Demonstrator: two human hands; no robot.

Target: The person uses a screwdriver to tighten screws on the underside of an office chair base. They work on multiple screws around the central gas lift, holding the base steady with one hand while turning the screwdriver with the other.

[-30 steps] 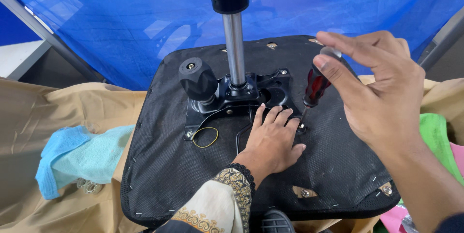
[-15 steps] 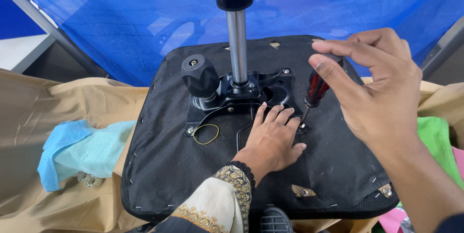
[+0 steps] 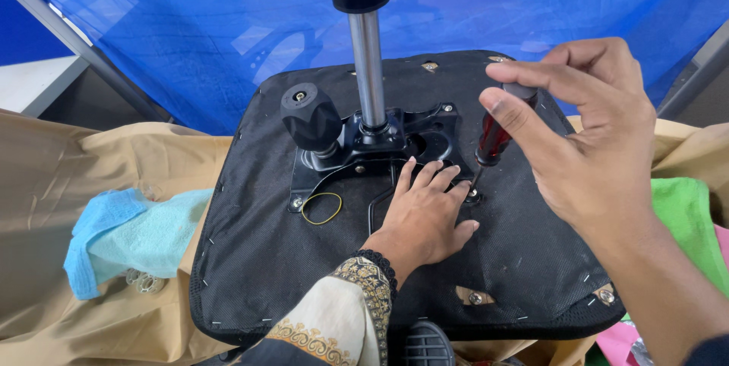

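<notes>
Screwdriver [image 3: 495, 137], right of centre in the frame, stands upright on a screw of the black seat base [image 3: 250, 260]; your right hand [image 3: 585, 138] grips its red handle from above, your left hand [image 3: 425, 214] lies flat and released beside it. It looks light, rigid and slippery-handled; hold the handle. No labels visible.

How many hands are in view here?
2: the left hand flat on the black seat underside beside the metal bracket; the right hand turning a red-handled screwdriver.

Close head view, facing downward
</notes>
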